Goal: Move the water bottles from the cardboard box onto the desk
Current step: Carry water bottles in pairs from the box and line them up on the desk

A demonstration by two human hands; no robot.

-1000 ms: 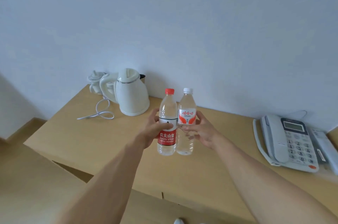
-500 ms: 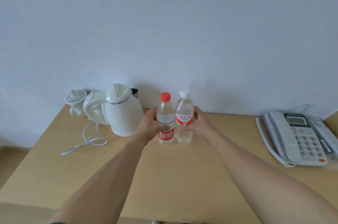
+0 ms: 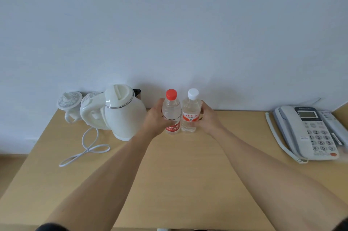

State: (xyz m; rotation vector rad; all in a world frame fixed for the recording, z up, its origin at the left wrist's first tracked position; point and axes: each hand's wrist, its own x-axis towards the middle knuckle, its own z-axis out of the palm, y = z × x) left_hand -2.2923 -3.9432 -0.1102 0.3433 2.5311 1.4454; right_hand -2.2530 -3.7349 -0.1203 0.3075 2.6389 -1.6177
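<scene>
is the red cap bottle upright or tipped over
Upright. The red-capped bottle stands with its cap on top and its base down at the desk, beside the white-capped bottle; the left hand grips it.

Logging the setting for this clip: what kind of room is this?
Probably a hotel or guest room: a desk against a bare wall holds an electric kettle, a lidded cup and a corded phone.

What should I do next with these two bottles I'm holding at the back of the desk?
Probably let go of both and draw your hands back. The red-capped bottle in your left hand and the white-capped bottle in your right hand appear upright with their bases on the desk, side by side, beside the kettle.
</scene>
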